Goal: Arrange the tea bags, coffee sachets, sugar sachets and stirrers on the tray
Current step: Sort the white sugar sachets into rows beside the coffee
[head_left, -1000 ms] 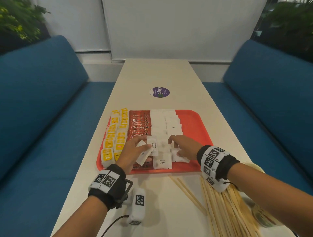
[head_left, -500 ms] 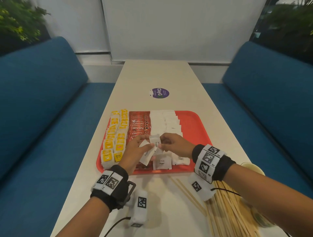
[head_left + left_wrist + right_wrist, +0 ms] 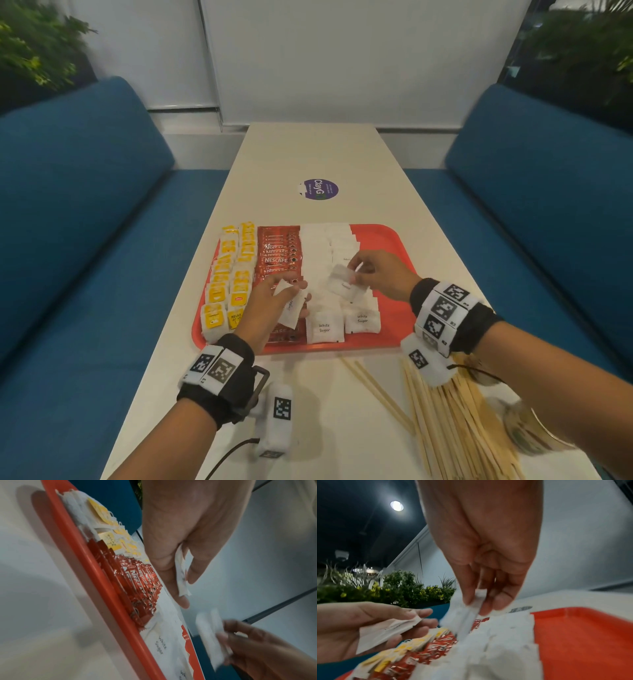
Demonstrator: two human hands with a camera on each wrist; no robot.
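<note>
- Worktop (image 3: 308, 154): long, pale, running from 6 o'clock to 12 o'clock between two blue benches (image 3: 78, 192); a round purple sticker (image 3: 320, 188) lies on it at 12 o'clock from the tray.
- Tray (image 3: 383, 240): red, set across the worktop; its strip at 3 o'clock is bare.
- Stirrers (image 3: 445, 418): wooden, in a loose heap on the worktop at 5 o'clock from the tray, none on it.
- Sugar sachets (image 3: 325, 329): white, overlapping in two columns in the tray's middle; the nearest read "White Sugar".
- Coffee sachets (image 3: 279, 253): red, in one overlapping column just beside the sugar at 9 o'clock.
- Tea bags (image 3: 227, 270): yellow-tagged, in two columns at the tray's 9 o'clock edge.
- Left hand (image 3: 270, 305): over the coffee column, thumb and fingers closed on a small stack of white sachets (image 3: 291, 306); the count cannot be told.
- Right hand (image 3: 380, 274): over the sugar columns, fingertips pinching one white sachet (image 3: 342, 282); motion blur leaves it unclear whether the sachet touches the row beneath.
</note>
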